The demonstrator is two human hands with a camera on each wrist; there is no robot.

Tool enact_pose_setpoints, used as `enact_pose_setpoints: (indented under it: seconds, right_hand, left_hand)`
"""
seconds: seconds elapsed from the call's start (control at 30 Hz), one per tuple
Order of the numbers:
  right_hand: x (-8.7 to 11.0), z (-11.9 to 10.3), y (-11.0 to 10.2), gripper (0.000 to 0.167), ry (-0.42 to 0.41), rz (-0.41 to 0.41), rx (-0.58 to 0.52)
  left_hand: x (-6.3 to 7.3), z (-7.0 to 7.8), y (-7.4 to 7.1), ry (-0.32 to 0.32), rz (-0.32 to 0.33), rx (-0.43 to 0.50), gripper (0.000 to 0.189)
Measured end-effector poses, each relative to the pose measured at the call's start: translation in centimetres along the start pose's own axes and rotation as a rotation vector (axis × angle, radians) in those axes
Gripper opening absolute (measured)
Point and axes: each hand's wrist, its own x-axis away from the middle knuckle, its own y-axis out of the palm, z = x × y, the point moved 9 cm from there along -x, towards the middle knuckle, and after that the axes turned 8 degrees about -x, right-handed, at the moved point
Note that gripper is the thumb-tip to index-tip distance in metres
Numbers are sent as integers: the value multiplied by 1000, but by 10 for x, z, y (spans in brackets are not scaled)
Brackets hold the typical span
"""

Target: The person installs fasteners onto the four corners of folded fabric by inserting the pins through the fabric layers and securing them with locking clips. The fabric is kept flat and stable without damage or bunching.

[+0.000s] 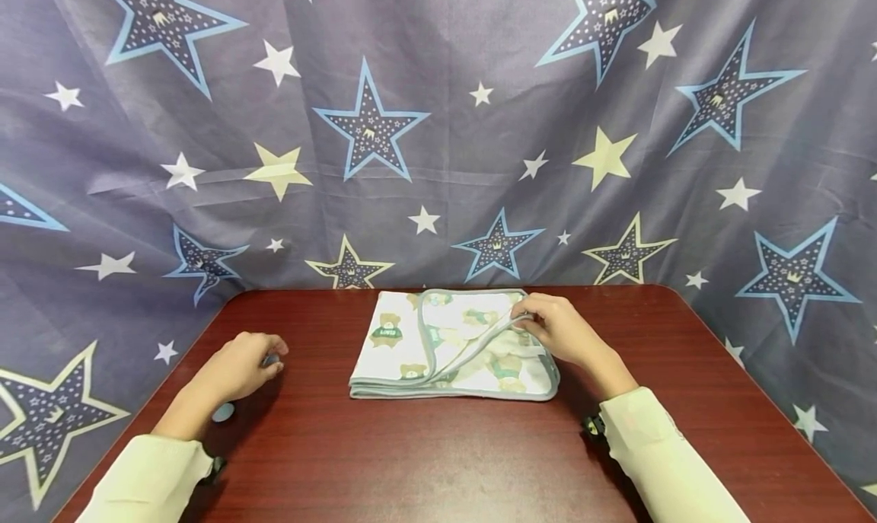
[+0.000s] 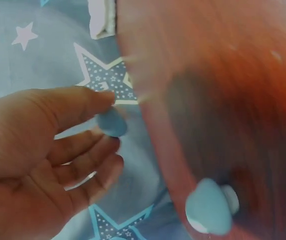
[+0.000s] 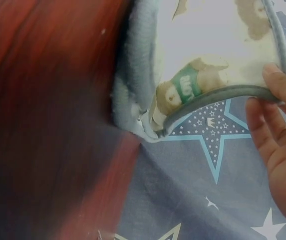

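A folded white cloth (image 1: 393, 348) with printed bears and grey-blue edging lies toward the back middle of the table. My right hand (image 1: 558, 329) pinches its edge at the right and lifts a flap; in the right wrist view, thumb and fingers grip the trim of the raised cloth (image 3: 232, 45). Over the table's left side, my left hand (image 1: 236, 367) holds a small blue-grey rounded piece (image 2: 112, 122) between thumb and finger, off the table. Below that wrist lies a similar blue mushroom-shaped piece (image 2: 210, 207) with a white stem.
The dark red wooden table (image 1: 438, 454) has rounded far corners. Right behind it hangs a grey-blue curtain (image 1: 438, 165) with printed stars. Dark wrist straps show at both light sleeves (image 1: 658, 447).
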Motion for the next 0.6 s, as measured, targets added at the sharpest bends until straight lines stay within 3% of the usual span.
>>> enact_pose_setpoints:
  seconds: [0.17, 0.3, 0.6]
  right_hand:
    - [2, 1, -1, 23, -5, 9, -1]
    - [3, 0, -1, 22, -16, 11, -12]
    - [1, -3, -2, 23, -23, 8, -24]
  left_hand:
    - [-18, 8, -8, -1, 120, 123, 17]
    - [-31, 19, -8, 0, 170, 219, 14]
    - [-64, 42, 4, -83, 133, 550, 19]
